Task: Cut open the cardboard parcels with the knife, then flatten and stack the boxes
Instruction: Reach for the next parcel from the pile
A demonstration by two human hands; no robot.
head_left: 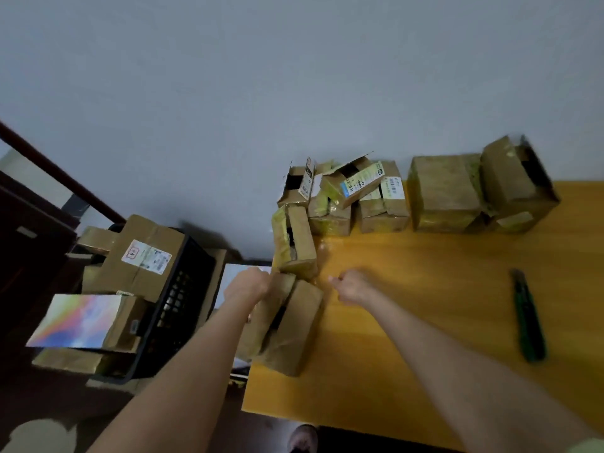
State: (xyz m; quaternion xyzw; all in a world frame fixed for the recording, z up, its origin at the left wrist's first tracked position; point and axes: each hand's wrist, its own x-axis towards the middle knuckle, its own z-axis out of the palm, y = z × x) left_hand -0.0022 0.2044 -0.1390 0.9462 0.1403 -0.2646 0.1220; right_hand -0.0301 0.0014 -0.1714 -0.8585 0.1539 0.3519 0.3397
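Head view: crumpled brown parcel [294, 328], top seam gaping, sits at the left edge of the yellow table [425, 322], left hand [250, 286] gripping its far flap, fingertips hidden behind cardboard. Right hand [354, 287] hovers just beside it, loosely curled, empty, blurred; green knife [529, 317] lies well apart to the right

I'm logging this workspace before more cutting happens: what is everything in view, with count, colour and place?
brown cardboard parcels: about nine, brown with yellowish tape, table's left and far edges
green utility knife: one, green, on the table, right
yellow wooden table: one, yellow, right half of view
black plastic crate: one, black, left of the table, holding more cardboard boxes
iridescent box: one, rainbow sheen, crate's near side
left hand: one, gripping the nearest parcel
right hand: one, loosely curled, empty, above the table
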